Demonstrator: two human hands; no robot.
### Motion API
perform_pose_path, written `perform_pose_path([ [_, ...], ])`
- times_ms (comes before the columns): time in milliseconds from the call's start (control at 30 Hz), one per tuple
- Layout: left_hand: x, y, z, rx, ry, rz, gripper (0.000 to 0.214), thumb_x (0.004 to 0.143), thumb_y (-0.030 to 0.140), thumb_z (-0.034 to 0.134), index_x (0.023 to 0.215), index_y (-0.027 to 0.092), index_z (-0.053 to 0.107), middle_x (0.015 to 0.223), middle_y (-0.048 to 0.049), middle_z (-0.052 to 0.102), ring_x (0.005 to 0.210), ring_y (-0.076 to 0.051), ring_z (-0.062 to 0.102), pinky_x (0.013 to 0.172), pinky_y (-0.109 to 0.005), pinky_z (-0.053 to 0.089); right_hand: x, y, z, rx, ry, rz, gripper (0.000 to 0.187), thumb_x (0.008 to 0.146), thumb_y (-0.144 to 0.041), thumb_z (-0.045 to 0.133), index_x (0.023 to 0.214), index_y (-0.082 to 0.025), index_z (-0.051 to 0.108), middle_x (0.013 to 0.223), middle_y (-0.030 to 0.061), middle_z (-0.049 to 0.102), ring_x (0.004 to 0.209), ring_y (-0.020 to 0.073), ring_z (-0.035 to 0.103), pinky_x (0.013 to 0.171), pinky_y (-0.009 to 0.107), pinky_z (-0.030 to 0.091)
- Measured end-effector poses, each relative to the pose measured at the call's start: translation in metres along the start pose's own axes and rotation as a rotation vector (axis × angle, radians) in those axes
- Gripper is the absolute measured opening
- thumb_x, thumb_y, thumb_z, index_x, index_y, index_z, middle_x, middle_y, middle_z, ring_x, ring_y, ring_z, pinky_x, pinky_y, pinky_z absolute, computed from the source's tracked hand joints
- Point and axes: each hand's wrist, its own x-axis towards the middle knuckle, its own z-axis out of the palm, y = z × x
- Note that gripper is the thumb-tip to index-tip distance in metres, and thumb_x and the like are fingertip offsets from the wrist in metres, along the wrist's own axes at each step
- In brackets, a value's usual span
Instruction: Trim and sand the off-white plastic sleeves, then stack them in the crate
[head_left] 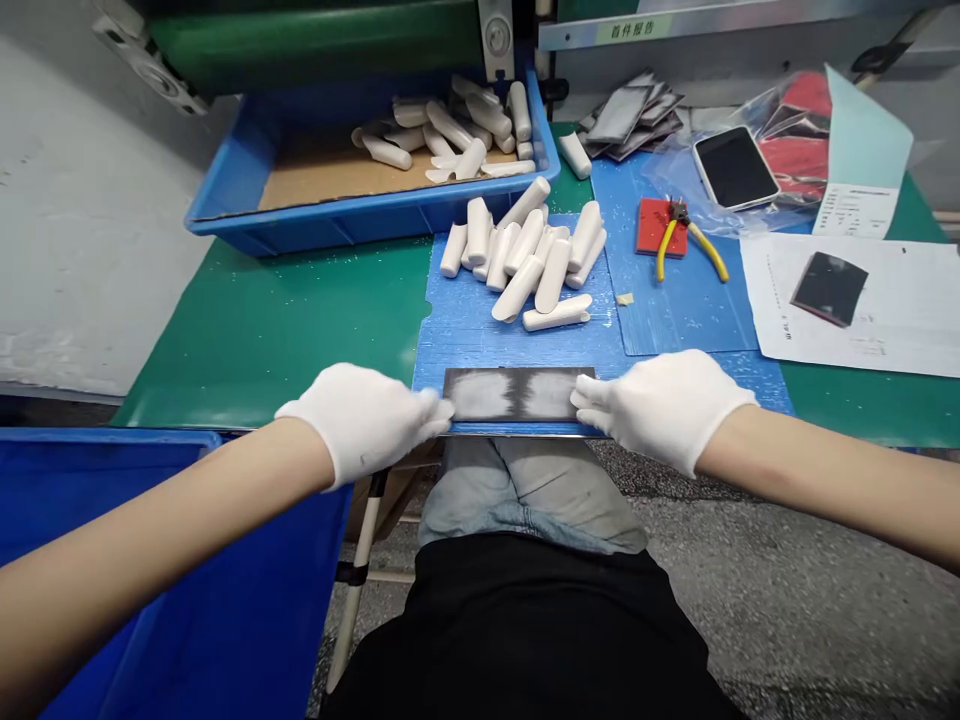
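Note:
A dark strip of sandpaper [517,394] with two patches of white dust lies at the front edge of the table on a blue plastic sheet [480,345]. At its left end, my left hand [367,415] in a white glove has its fingers closed on the edge. My right hand [664,405], also gloved, pinches the right end. Parts of both thumbs and fingertips are hard to make out. Just beyond the strip sits a loose pile of white curved plastic pieces [527,240], each hollowed at one end.
A blue bin [300,225] at the back holds more white pieces. To the right are yellow-handled cutters [694,240] on a red pad [651,228], a phone [736,168], papers [900,310] and stacked dark pads [630,115]. A large blue crate [225,600] stands below left.

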Motion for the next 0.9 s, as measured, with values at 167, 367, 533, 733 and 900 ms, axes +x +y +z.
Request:
perform_pose_path([
  [167, 0.009, 0.010, -0.011, 0.043, 0.279, -0.036, 0.055, 0.110, 0.063, 0.027, 0.118, 0.031, 0.070, 0.074, -0.0073, 0.072, 0.059, -0.026, 0.066, 0.057, -0.030, 0.025, 0.020, -0.020, -0.023, 0.036, 0.162, -0.092, 0.046, 0.108, -0.053, 0.041, 0.124, -0.027, 0.075, 0.084, 0.0129, 0.076, 0.078, 0.0338, 0.072, 0.063, 0.041, 0.046],
  [367, 0.014, 0.023, -0.003, 0.040, 0.167, 0.074, 0.049, 0.111, 0.058, 0.030, 0.117, 0.028, 0.068, 0.071, -0.0077, 0.072, 0.059, -0.029, 0.069, 0.053, -0.033, 0.023, 0.015, -0.014, -0.009, 0.020, 0.042, -0.044, 0.046, 0.109, -0.054, 0.040, 0.134, -0.031, 0.071, 0.087, 0.0120, 0.078, 0.077, 0.0313, 0.073, 0.062, 0.037, 0.043],
  [533, -0.002, 0.011, -0.008, 0.076, 0.148, 0.032, 0.059, 0.111, 0.060, 0.020, 0.112, 0.029, 0.070, 0.068, -0.0094, 0.069, 0.058, -0.027, 0.065, 0.057, -0.033, 0.027, -0.002, -0.006, -0.011, -0.003, 0.087, -0.032, 0.047, 0.110, -0.057, 0.038, 0.135, -0.036, 0.071, 0.082, 0.0106, 0.078, 0.070, 0.0335, 0.073, 0.054, 0.036, 0.033],
  [733, 0.024, 0.017, -0.010, 0.004, 0.203, 0.029, 0.056, 0.112, 0.055, 0.024, 0.140, 0.026, 0.064, 0.082, -0.0118, 0.075, 0.068, -0.028, 0.068, 0.067, -0.034, 0.036, 0.026, -0.018, -0.007, 0.037, 0.105, -0.077, 0.046, 0.110, -0.052, 0.039, 0.136, -0.028, 0.068, 0.087, 0.0116, 0.079, 0.075, 0.0294, 0.073, 0.062, 0.033, 0.040],
  [900, -0.007, 0.013, 0.002, 0.066, 0.060, -0.001, 0.049, 0.112, 0.051, 0.028, 0.135, 0.030, 0.066, 0.070, -0.0096, 0.071, 0.062, -0.031, 0.068, 0.061, -0.033, 0.031, -0.012, 0.006, 0.023, 0.068, 0.187, 0.005, 0.045, 0.107, -0.057, 0.045, 0.130, -0.031, 0.074, 0.071, 0.0068, 0.075, 0.061, 0.0265, 0.067, 0.057, 0.033, 0.032],
])
